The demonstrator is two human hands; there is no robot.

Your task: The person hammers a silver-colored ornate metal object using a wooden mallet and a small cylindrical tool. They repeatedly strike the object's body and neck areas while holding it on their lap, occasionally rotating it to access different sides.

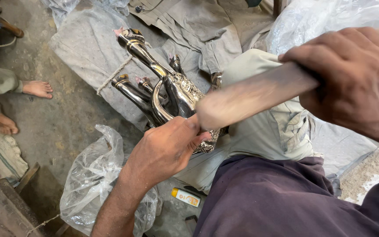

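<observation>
Left hand: the left hand [167, 147] is clamped on the near end of a shiny metal figurine [167, 90], steadying it on the person's lap.
Right hand: the right hand [349, 72] is clenched round a wooden handle [255, 94], motion-blurred, whose far end sits just above the left thumb.
Figurine: its slender polished limbs splay away from the left hand over a grey cloth [88, 48]; an embossed band shows under the left fingers.
Step in hand: it looks like striking or pressing the metal with the wooden tool while the other hand braces it.
Next move calls for: a firm brace and an aim clear of the left thumb.
Edges and room: a clear plastic bag [93, 175] lies below the left wrist; another person's bare feet [36, 89] rest well left; open floor lies between.
</observation>
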